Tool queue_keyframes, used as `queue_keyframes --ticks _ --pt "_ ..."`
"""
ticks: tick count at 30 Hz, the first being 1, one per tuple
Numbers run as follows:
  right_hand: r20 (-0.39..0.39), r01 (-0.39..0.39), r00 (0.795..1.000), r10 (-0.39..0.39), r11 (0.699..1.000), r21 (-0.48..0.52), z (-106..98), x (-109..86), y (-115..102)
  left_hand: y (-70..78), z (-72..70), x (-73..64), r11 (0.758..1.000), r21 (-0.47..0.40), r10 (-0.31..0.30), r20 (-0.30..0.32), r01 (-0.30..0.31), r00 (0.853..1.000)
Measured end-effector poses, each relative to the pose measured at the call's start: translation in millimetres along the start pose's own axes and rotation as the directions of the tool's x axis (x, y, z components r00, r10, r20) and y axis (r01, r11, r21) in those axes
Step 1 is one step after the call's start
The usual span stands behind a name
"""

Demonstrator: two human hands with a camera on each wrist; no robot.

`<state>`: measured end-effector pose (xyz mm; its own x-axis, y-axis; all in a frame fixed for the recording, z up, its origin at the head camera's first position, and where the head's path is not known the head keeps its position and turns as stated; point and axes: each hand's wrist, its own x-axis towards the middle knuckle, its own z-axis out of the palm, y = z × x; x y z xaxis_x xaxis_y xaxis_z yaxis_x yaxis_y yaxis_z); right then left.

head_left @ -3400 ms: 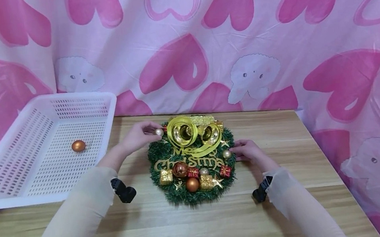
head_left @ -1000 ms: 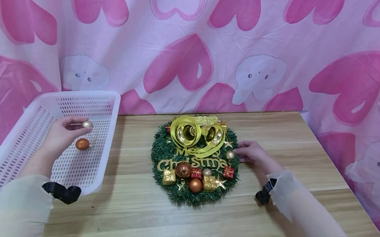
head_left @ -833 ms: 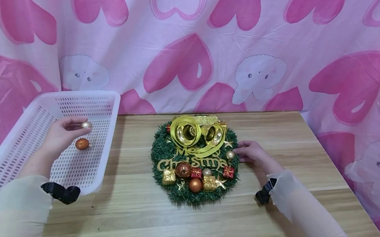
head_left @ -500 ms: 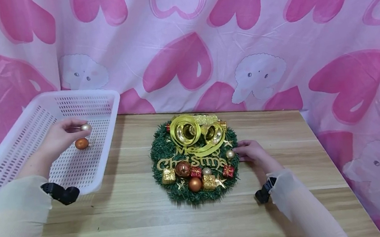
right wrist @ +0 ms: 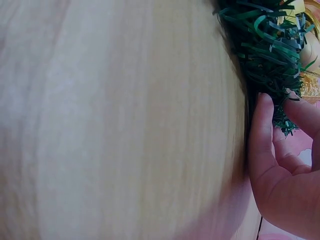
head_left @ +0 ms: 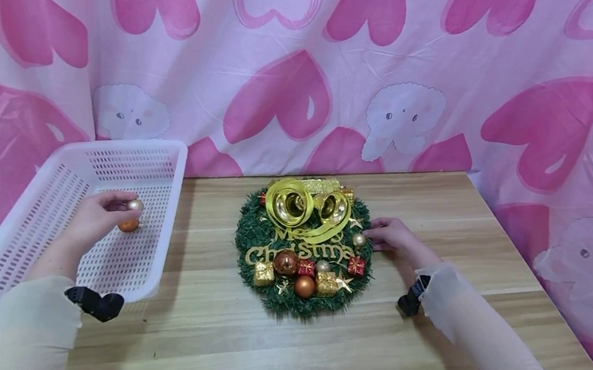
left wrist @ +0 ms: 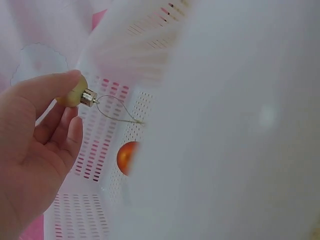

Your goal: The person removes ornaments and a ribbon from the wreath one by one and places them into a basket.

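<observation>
1. Left hand (head_left: 89, 223): thumb and finger pinching gold ball (head_left: 134, 205), cap (left wrist: 88, 97) exposed.
2. Gold ball: held over basket (head_left: 181, 156).
3. Orange ball (head_left: 129, 225): lying in basket, near the held one.
4. Right hand (head_left: 394, 237): narrow grip, pinching wreath (head_left: 256, 233) at its right edge.
5. Wreath: flat on table (head_left: 212, 358), bells (head_left: 334, 209) uppermost.

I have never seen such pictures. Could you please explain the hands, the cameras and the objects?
There is no machine: only a person's left hand and right hand. One camera on the head looks down; small black wrist cameras give the two close views. On the brown wood-grain table lies a round green tinsel wreath with gold bells; left of it is a white perforated plastic basket. The left hand pinches a small pale-gold ball ornament over the basket, where an orange ball lies; the right hand holds the wreath's edge.
</observation>
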<state>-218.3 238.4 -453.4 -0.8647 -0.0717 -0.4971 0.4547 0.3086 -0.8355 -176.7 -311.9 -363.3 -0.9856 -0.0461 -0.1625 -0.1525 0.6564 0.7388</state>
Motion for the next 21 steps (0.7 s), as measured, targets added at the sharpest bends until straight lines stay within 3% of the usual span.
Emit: queue_keyframes --ticks 10,17,21 --pt "-0.006 -0.009 1.0 0.009 1.0 0.012 0 1.1 1 1.4 -0.3 -0.9 1.0 0.006 0.02 -0.015 -0.02 1.0" --pt "-0.002 -0.003 1.0 0.003 1.0 0.011 0 2.1 2 11.0 -4.7 -1.9 0.998 -0.008 0.064 -0.073 -0.065 0.995" --pt "0.009 0.012 1.0 -0.012 1.0 0.02 -1 2.4 2 18.8 -4.1 -1.9 0.998 -0.021 0.05 -0.091 -0.053 0.995"
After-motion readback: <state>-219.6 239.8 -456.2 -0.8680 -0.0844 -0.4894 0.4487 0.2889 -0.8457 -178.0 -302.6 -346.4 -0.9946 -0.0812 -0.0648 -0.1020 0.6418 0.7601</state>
